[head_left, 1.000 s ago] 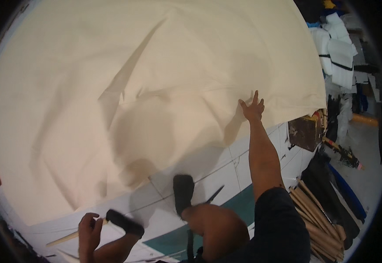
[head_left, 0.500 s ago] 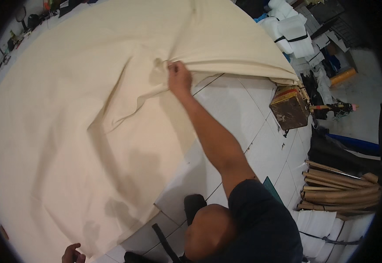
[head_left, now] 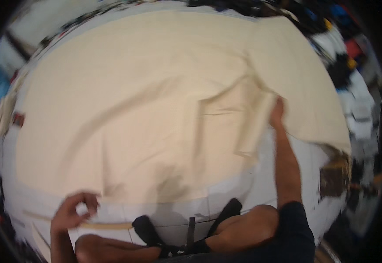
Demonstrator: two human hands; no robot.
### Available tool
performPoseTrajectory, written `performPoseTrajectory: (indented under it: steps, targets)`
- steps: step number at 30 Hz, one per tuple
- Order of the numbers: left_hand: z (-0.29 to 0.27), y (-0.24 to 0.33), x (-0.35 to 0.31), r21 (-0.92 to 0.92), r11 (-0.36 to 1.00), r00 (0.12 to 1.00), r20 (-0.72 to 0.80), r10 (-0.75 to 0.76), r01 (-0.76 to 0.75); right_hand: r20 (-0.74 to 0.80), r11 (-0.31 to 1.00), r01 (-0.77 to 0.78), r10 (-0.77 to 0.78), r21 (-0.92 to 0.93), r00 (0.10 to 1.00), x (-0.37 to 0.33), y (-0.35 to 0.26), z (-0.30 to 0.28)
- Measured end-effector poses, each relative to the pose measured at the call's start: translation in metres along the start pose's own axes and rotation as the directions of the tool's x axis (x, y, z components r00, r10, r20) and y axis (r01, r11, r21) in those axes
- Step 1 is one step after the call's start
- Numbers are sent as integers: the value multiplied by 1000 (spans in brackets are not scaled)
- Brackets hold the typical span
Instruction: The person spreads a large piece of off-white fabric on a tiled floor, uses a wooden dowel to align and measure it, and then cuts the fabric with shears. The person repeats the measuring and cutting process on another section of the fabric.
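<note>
A large cream sheet of cloth [head_left: 147,57] covers most of the floor in front of me, rumpled by several folds. At its right side my right hand [head_left: 277,113] is closed on the edge of the cloth, and a raised fold [head_left: 257,125] stands just left of the fingers. My left hand [head_left: 74,211] hovers by the near left edge of the cloth, fingers curved and thumb apart, with nothing in it. Motion blurs both hands a little.
White floor tiles [head_left: 226,195] show along the near edge. A thin yellowish strip [head_left: 107,226] lies by my left foot [head_left: 147,229]. A brown box [head_left: 332,180] stands at the right, touching the cloth's corner. White bundles [head_left: 362,114] and clutter line the right side.
My view has swung round to the right and taken in both legs. The right hand has drawn the cloth edge nearer, raising a fold. More of my left hand now shows.
</note>
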State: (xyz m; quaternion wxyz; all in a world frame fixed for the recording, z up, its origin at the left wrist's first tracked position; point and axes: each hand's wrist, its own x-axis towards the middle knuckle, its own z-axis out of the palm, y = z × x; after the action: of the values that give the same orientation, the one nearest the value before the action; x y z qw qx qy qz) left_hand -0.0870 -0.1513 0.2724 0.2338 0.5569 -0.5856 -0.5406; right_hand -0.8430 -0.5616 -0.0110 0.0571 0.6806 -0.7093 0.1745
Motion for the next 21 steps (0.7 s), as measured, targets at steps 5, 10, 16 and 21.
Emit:
performPoseTrajectory:
  steps: [5, 10, 16, 21]
  targets:
    - [-63, -197, -100, -437, 851, 454, -720, -524, 290, 86, 763, 99, -58, -639, 995, -47, 132, -132]
    - [-36, -333, -144, -676, 564, 118, -586, -801, 474, 337, 789, -613, 569, 32, 750, -196, 46, -108]
    - [21, -334, -96, -773, 573, 132, -560, -818, 273, 634, 404, -911, 685, 80, 359, -317, -103, -109]
    - [36, -330, -66, -754, 622, 142, -605, -783, 213, 659, 327, -895, 607, 303, 445, -291, -131, -89]
